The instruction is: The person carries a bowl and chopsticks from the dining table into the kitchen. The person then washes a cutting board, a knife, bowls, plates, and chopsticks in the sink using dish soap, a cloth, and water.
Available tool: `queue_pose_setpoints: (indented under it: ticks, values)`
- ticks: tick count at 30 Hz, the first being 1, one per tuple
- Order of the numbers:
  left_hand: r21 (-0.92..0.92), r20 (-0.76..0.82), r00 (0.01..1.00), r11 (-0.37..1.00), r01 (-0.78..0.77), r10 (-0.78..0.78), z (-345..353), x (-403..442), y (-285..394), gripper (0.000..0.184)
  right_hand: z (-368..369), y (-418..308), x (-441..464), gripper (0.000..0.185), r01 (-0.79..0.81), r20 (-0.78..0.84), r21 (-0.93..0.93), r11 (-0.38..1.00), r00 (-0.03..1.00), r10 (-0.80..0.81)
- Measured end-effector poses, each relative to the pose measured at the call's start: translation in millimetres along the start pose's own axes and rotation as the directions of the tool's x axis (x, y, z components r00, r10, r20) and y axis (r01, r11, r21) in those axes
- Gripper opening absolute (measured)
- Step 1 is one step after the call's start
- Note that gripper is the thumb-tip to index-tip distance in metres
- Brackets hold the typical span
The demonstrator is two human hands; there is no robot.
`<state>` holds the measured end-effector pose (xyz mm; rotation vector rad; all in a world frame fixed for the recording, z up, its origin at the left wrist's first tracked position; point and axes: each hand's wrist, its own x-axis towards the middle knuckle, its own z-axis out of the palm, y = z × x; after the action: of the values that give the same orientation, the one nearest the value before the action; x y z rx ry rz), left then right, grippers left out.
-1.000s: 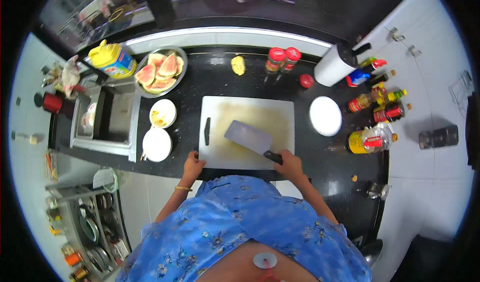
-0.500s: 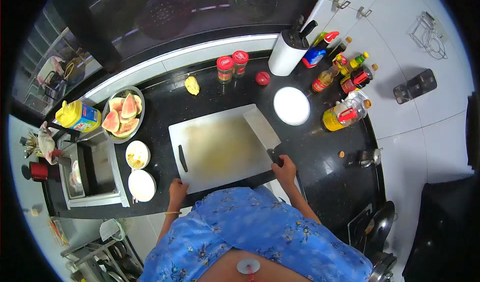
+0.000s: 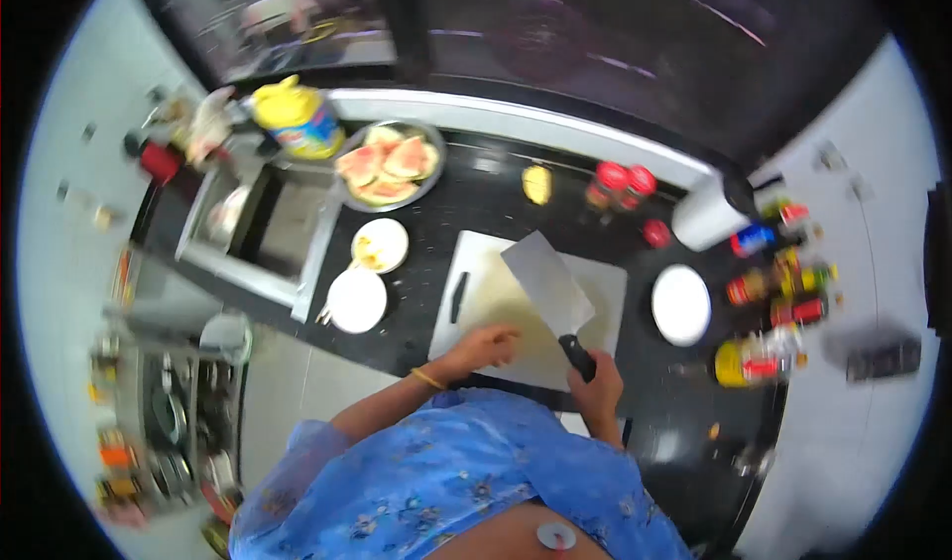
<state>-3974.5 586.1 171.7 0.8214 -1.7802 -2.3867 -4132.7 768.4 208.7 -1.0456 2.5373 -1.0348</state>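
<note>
My right hand [image 3: 597, 389] is closed round the black handle of a cleaver [image 3: 543, 280]. Its broad blade points up and to the left above the white cutting board [image 3: 605, 297]. My left hand [image 3: 484, 349] hovers over the board's lower left part, holding nothing, fingers loosely apart and a little blurred. The board has a dark handle slot near its left edge and a faint yellowish stain in the middle. Beyond it on the counter lies a lumpy yellow piece of food [image 3: 536, 184].
Left of the board stand a bowl with food scraps [image 3: 389, 231], a white bowl [image 3: 357, 300] and a metal basin of watermelon slices [image 3: 433, 133], beside the sink [image 3: 309, 252]. Rightward are a white plate [image 3: 681, 305], red-lidded jars [image 3: 612, 175], a knife block [image 3: 704, 213] and several bottles [image 3: 739, 362].
My view has swung to the left. My left hand has left the board's near left corner and come in over the board. My right hand has raised the cleaver, its blade now pointing up-left.
</note>
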Motion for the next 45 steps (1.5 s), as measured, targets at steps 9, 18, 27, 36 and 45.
queue_pose_setpoints:
  ticks: [9,18,27,36,45]
  values:
    - [-0.359,-0.437,0.898,0.905,-0.230,0.055,16,-75,13,0.016,35,-63,10,0.045,0.375,0.468,0.281,0.883,0.750,-0.467]
    - [-0.302,-0.554,0.827,0.904,-0.303,0.092,-62,-180,8,0.017,105,-166,11,0.039,-0.627,0.910,0.261,0.734,-0.092,-0.403]
    - [0.417,-0.555,0.741,0.897,-0.146,0.379,-379,-255,58,0.016,253,-292,-23,0.033,-0.608,0.903,0.428,0.669,0.258,-0.343]
    - [0.784,-0.567,0.275,0.405,0.471,0.777,-652,-199,259,0.039,291,-367,-46,0.033,-0.487,0.891,0.337,0.806,0.441,-0.107]
    - [0.805,-0.580,0.439,0.398,0.441,0.686,-705,-197,276,0.024,293,-401,-62,0.026,-0.442,0.788,0.436,0.784,0.609,-0.095]
